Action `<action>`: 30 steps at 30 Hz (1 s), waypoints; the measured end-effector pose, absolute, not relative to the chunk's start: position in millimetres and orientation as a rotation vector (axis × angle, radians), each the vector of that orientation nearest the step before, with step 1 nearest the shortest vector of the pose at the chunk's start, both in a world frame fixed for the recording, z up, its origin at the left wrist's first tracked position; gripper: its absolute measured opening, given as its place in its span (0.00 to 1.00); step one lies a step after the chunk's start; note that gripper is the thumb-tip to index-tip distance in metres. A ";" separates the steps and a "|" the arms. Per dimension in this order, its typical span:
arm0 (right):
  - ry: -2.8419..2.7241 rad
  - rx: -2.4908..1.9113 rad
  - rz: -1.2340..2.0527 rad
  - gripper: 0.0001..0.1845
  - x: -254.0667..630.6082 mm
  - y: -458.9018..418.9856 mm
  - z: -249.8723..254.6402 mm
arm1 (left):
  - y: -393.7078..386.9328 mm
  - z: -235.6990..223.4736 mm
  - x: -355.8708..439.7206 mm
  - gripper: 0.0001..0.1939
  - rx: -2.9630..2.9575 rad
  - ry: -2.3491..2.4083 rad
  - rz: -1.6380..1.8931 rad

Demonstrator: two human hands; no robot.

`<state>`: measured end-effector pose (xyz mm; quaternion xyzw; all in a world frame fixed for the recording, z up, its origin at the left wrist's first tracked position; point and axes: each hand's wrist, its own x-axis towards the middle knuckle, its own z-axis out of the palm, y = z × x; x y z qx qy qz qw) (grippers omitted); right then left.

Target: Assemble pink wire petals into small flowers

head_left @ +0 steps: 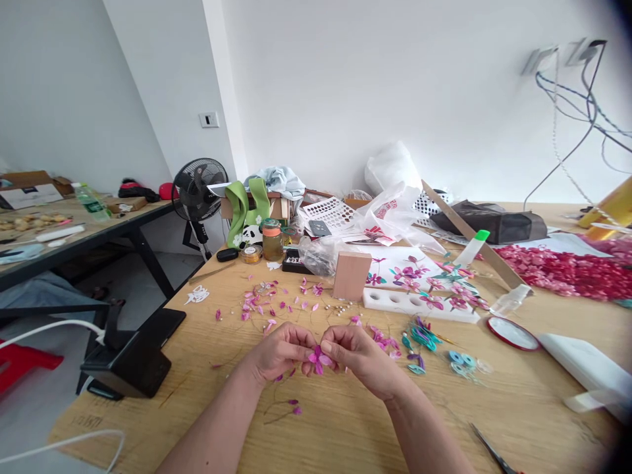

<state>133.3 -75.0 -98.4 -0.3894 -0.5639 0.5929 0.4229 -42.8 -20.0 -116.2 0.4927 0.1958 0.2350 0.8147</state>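
A small magenta-pink artificial flower (319, 360) is pinched between my two hands above the wooden table (345, 428). My left hand (286, 352) grips its left side with thumb and forefinger. From the right, my right hand (350, 354) closes on its petals in the same way. The lower fingers of both hands are curled and partly hidden. Loose pink petals (254, 299) on thin wires lie scattered beyond my hands. Below them rest two purple buds (296, 409) on wire stems. More pink petals (388, 343) sit just right of my right hand.
A wooden block (352, 276) and a white holed stand (419, 304) with finished flowers stand beyond my hands. To the right are teal and purple petals (422, 336), thread spools (461, 361), a red-rimmed dish (513, 332) and scissors (491, 447). A black device (126, 365) sits left.
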 end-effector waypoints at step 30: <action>-1.353 -0.952 1.490 0.23 130.8 -75.6 -95.3 | -20.2 -114.7 -41.4 0.10 0.939 0.418 0.605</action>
